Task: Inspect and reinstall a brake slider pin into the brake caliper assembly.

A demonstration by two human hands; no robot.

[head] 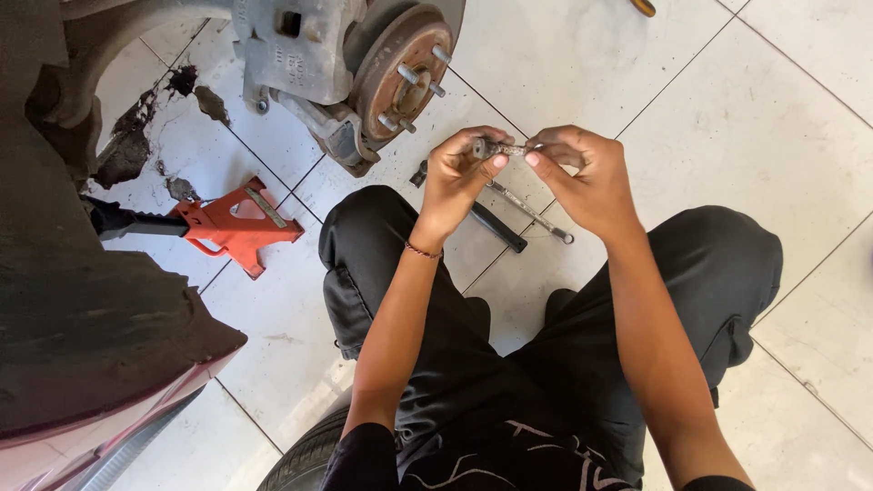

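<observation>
Wheel off, bare hub (400, 68) showing. Left hand (457, 177) and right hand (587, 177) both pinch small metal pin (502, 147). Wrench (532, 211) untouched on floor (727, 118).

1. Small metal bolt (498, 147): greyish, dark head at its left end, shank lying level.
2. Position: raised above the white tiled floor (782, 118), pinched at both ends between fingertips.

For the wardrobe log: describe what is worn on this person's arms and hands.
Both forearms are bare, with no gloves on the left hand or the right hand. A thin beaded bracelet circles the left wrist. Short black sleeves end near the elbows.
</observation>
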